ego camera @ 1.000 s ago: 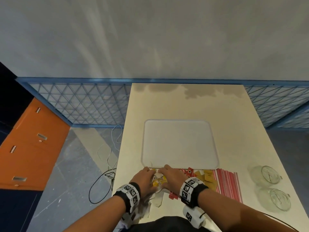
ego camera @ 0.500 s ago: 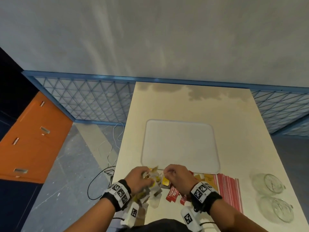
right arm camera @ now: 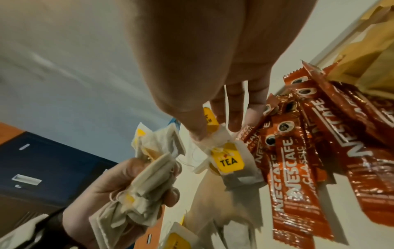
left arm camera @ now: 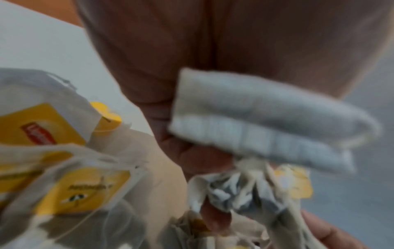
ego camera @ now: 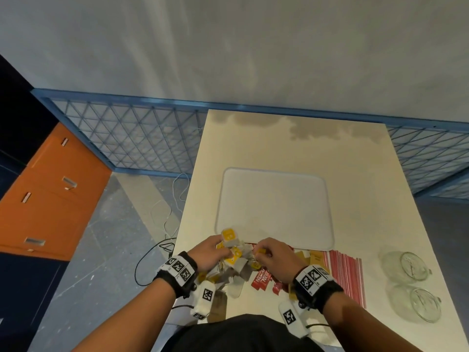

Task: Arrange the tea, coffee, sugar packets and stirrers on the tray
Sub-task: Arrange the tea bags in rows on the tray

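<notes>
Left hand (ego camera: 209,252), lower centre of the head view, grips a bunch of tea bags (right arm camera: 149,182); fingers curled round them, yellow tags sticking out. Right hand (ego camera: 275,257), just right of it, pinches a single tea bag (right arm camera: 226,158) with a yellow "TEA" tag between thumb and fingertips; its string runs across the fingers (right arm camera: 236,107). More loose tea bags (ego camera: 234,271) lie on the table (ego camera: 380,199) below the hands. Red Nescafe coffee sticks (ego camera: 264,279) sit under the right wrist, brown sugar packets (ego camera: 316,257) right of those, then the red-striped stirrers (ego camera: 346,273). White tray (ego camera: 275,209) is mid-frame, just above the hands, nothing on it. Two glass jars (ego camera: 416,285) at lower right, well apart from the pile.
</notes>
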